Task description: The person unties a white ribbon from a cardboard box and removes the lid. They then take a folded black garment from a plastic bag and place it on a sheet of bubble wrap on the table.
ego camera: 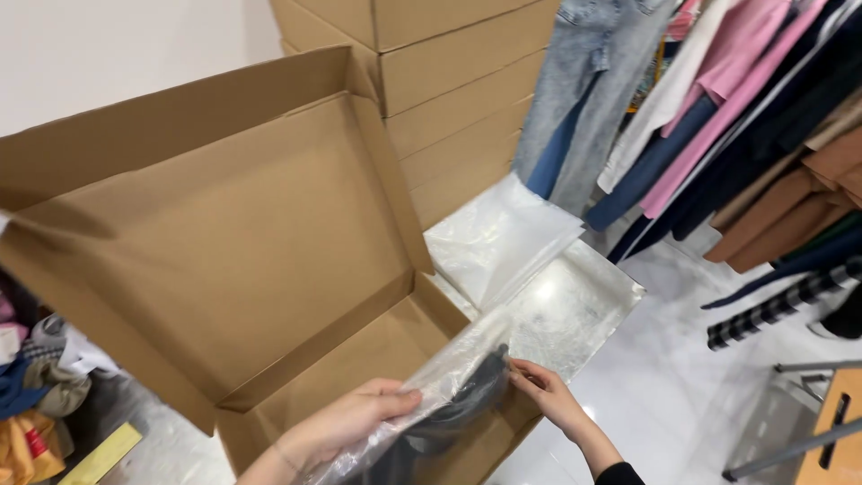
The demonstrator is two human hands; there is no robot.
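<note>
A large open cardboard box (269, 269) fills the left and middle, its lid standing up toward the back. Over its front right corner I hold a clear plastic bag (449, 377) with a dark folded garment (467, 404) inside. My left hand (350, 422) grips the bag from the left side. My right hand (552, 395) pinches the bag's right edge with its fingertips. The bag's lower end runs out of view at the bottom.
Stacked cardboard boxes (458, 99) stand behind the open box. Clear plastic bags (512, 242) lie flat on the white floor to the right. Clothes (718, 117) hang on a rack at upper right. A pile of clothes (36, 386) sits at far left.
</note>
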